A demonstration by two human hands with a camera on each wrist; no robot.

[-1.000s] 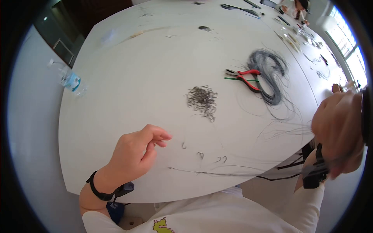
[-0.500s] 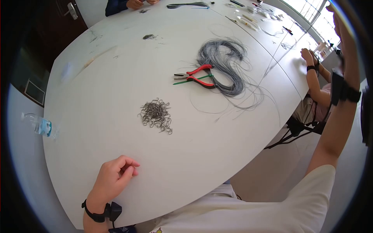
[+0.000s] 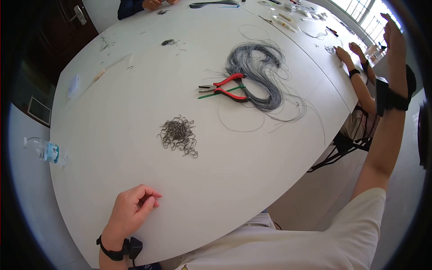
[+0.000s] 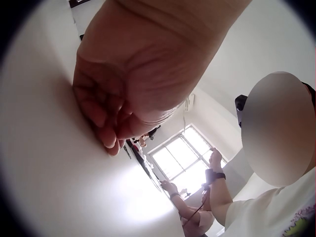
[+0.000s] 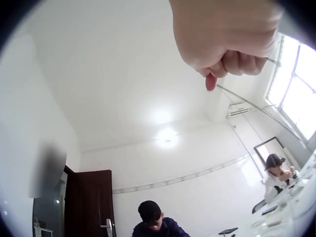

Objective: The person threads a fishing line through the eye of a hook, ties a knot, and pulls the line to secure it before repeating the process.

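My left hand [image 3: 130, 209] rests on the white table near its front edge, fingers loosely curled toward the thumb; no object shows in it. Raised high at the far right is my right hand [image 3: 394, 42], at the level of the window. In the right wrist view its fingers are curled round a thin grey line [image 5: 256, 108], which runs down to the right. Beyond my left hand lies a heap of small dark fish hooks [image 3: 177, 132]. Red-and-black pliers [image 3: 231, 79] lie open on the table, over a green strip and beside a looped hank of grey line [image 3: 270, 96].
A clear plastic bottle [image 3: 47, 150] lies at the left edge. Smaller hook piles [image 3: 168, 42] are farther back. Another person's arms [image 3: 357, 76] rest on the table at the right; a person in dark sleeves [image 3: 130, 8] sits at the far side.
My right hand has risen from beside the table to high at the right. The loose hooks and line near my left hand are no longer seen there. The head view has shifted right.
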